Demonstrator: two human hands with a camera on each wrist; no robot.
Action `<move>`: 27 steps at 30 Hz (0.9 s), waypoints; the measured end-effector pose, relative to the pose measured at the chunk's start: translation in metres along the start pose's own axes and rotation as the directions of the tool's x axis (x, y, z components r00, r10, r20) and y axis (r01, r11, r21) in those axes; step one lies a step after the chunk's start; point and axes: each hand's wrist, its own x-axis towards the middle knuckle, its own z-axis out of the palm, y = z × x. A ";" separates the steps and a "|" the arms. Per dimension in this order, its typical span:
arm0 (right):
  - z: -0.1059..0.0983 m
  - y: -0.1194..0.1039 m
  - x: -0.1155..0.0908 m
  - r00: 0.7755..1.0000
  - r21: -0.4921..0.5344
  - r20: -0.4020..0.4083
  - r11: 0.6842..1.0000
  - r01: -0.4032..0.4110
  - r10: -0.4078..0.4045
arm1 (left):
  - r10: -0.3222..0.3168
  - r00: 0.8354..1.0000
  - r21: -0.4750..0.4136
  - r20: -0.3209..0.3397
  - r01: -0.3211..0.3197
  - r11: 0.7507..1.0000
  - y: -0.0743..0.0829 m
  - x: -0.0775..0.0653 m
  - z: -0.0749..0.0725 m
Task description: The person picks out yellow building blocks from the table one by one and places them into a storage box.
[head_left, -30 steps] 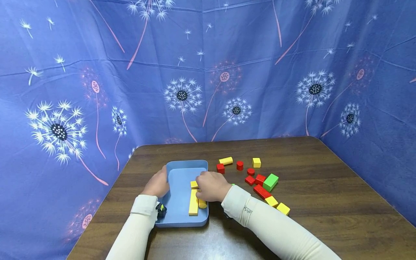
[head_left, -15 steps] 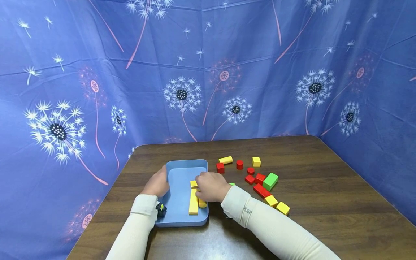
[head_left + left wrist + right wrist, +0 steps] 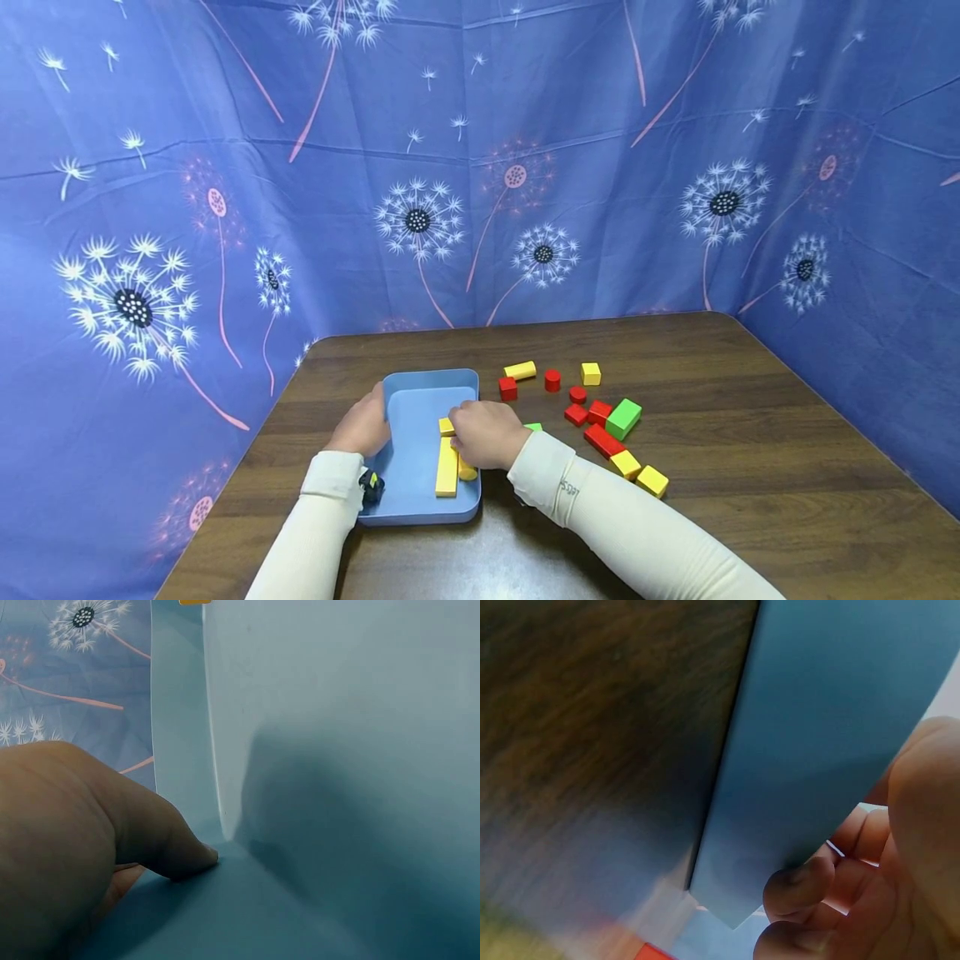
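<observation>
Left hand (image 3: 362, 423): pinching the near-side wall of the blue tray, thumb pressed to the inner face.
Right hand (image 3: 491, 433): fingers curled at the opposite rim; cannot tell what, if anything, they pinch.
Blue tray (image 3: 408, 454): on the wooden table (image 3: 750, 433), between both hands.
Tray contents: long yellow block (image 3: 446, 468), yellow cylinder (image 3: 467, 472) and small yellow block (image 3: 447, 427), all beside or partly under the right hand.
Loose pieces: red blocks (image 3: 604, 442), yellow cubes (image 3: 591, 374) and a large green block (image 3: 624, 419), beyond and right of the right hand.
Writing: dark handwritten mark (image 3: 569, 487) on the right sleeve (image 3: 637, 525), not surely legible.
</observation>
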 end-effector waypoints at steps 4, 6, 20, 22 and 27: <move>0.001 0.000 0.000 1.000 -0.002 -0.004 1.000 0.005 -0.005 | -0.006 1.000 -0.001 0.004 0.006 1.000 0.000 -0.002 0.000; 0.001 0.001 0.000 1.000 -0.001 -0.008 1.000 0.007 -0.007 | -0.007 1.000 0.000 0.004 0.007 1.000 0.001 -0.002 0.000; -0.004 0.012 -0.004 0.998 0.025 -0.056 0.999 0.042 -0.040 | 0.001 1.000 0.003 0.000 -0.001 1.000 -0.001 0.001 0.001; -0.005 0.013 -0.005 0.997 0.043 -0.061 0.998 0.053 -0.051 | 0.004 1.000 0.002 0.000 -0.004 1.000 -0.001 0.001 0.001; -0.009 0.016 -0.007 0.996 0.068 -0.068 0.995 0.068 -0.063 | 0.009 1.000 0.004 0.003 -0.009 1.000 -0.002 0.002 0.001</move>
